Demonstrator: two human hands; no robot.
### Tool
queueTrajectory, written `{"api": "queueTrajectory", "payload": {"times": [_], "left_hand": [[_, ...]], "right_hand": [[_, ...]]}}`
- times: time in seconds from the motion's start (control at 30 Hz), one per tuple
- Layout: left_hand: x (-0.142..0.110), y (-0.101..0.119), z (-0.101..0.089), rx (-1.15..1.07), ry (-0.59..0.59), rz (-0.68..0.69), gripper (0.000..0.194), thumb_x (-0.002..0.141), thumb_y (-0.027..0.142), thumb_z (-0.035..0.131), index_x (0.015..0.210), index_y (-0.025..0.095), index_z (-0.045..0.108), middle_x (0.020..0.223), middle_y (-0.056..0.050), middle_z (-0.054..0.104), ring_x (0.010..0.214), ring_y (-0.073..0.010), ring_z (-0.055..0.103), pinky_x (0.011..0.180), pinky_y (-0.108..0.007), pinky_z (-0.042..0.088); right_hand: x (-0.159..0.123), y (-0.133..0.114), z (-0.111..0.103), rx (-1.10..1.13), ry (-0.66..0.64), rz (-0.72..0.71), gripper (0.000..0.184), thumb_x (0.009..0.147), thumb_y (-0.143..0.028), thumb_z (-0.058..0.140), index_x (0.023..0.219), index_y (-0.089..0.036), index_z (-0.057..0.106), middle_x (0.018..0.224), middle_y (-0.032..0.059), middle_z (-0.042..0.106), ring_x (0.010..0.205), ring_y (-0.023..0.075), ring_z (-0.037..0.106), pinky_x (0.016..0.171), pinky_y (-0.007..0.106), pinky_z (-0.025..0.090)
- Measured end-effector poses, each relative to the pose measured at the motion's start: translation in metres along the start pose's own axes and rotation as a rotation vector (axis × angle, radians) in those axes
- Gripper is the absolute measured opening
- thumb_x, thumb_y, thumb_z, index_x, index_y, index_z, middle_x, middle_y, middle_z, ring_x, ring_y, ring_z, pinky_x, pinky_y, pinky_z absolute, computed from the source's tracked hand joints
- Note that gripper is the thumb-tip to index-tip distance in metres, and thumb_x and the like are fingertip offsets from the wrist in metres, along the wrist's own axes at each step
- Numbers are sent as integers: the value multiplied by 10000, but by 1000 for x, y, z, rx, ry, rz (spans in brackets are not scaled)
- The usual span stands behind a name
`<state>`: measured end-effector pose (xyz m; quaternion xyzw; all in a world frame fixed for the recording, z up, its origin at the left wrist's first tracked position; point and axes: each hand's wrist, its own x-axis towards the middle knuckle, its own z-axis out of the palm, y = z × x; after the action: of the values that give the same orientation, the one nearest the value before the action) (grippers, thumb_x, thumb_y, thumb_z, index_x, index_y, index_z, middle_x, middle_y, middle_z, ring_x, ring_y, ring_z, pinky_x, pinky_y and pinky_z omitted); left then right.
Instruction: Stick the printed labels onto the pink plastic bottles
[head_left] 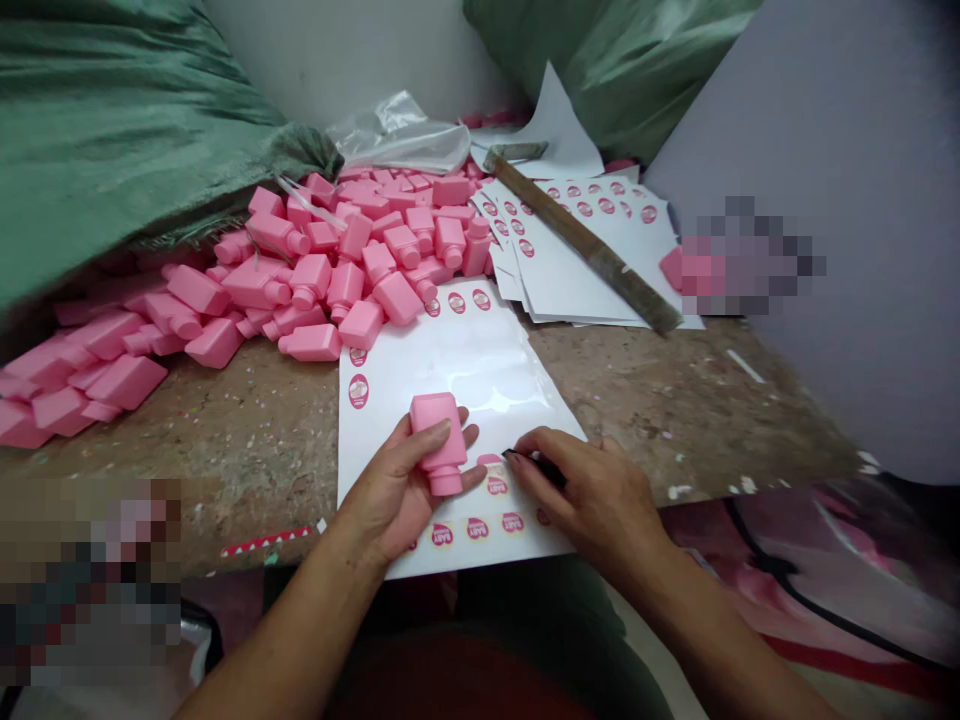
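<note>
While left hand [401, 492] holds bottle [437, 428] (pink), right [600, 490] grips tool [550, 470]

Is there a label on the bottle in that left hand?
None on its visible faces: the bottle shows plain pink there. The hidden side: cannot tell.

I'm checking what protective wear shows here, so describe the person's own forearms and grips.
The left grip and right grip are bare human hands, ungloved. The left forearm and right forearm are uncovered as far as the picture shows, tapering toward the wrists; no sleeve, watch, bracelet or cable is visible. Some fingers are partly hidden.
</note>
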<state>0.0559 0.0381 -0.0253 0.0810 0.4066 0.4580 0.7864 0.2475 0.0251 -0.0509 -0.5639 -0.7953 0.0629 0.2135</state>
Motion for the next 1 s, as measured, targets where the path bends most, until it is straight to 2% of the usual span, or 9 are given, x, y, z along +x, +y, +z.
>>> {"api": "queueTrajectory", "payload": {"times": [0.23, 0.5, 0.6, 0.73, 0.87, 0.93, 1.0], "left_hand": [[0, 0, -1, 22, -6, 3, 344, 793, 132, 686, 1126, 158, 602, 1359, -152, 559, 1256, -301, 537, 1057, -590, 416], [2, -1, -3, -1, -3, -1, 359, 792, 122, 685, 1139, 142, 596, 1337, -152, 582, 1225, -297, 568, 1057, -517, 451], [0, 0, -1, -41, 29, 1, 351, 812, 112, 650, 1156, 119, 583, 1285, -166, 616, 1169, -288, 612, 1043, -456, 476], [0, 1, 0, -58, 38, 5, 330, 816, 99, 634, 1141, 111, 583, 1249, -163, 639, 1139, -287, 631, 1039, -454, 479], [1, 0, 0, -26, 31, 12, 341, 812, 114, 647, 1148, 121, 590, 1236, -154, 650, 1161, -287, 618, 1091, -480, 418], [1, -1, 0, -12, 32, 16, 347, 810, 118, 653, 1151, 123, 593, 1243, -153, 647, 1173, -286, 610, 1111, -487, 391], [1, -2, 1, -3, 36, 22, 342, 804, 115, 659, 1140, 125, 597, 1253, -151, 641, 1182, -285, 604, 1125, -491, 370]], "right_hand": [[3, -3, 2, -121, 44, -49, 202, 928, -255, 479, 766, -198, 587, 653, -8, 670, 518, 156, 547, 636, 334, 297], [8, 10, -2, 208, -114, 84, 175, 886, -336, 511, 792, -238, 621, 668, -15, 677, 584, 164, 577, 599, 297, 359], [7, 12, -3, 217, -118, 116, 171, 884, -349, 520, 814, -239, 632, 672, -6, 679, 594, 170, 584, 582, 292, 358], [7, 11, -3, 57, -47, -28, 166, 901, -302, 510, 795, -225, 613, 698, -5, 693, 564, 155, 554, 594, 306, 306], [8, 11, -2, -28, 8, -177, 190, 929, -269, 474, 810, -210, 611, 708, -3, 697, 534, 136, 530, 621, 319, 276], [9, 13, -2, 0, -23, -192, 185, 926, -264, 472, 823, -209, 615, 716, -1, 696, 537, 133, 529, 624, 316, 282], [10, 16, -3, 75, -83, -136, 164, 907, -276, 497, 822, -214, 623, 712, -1, 693, 564, 143, 545, 626, 311, 304]]}}
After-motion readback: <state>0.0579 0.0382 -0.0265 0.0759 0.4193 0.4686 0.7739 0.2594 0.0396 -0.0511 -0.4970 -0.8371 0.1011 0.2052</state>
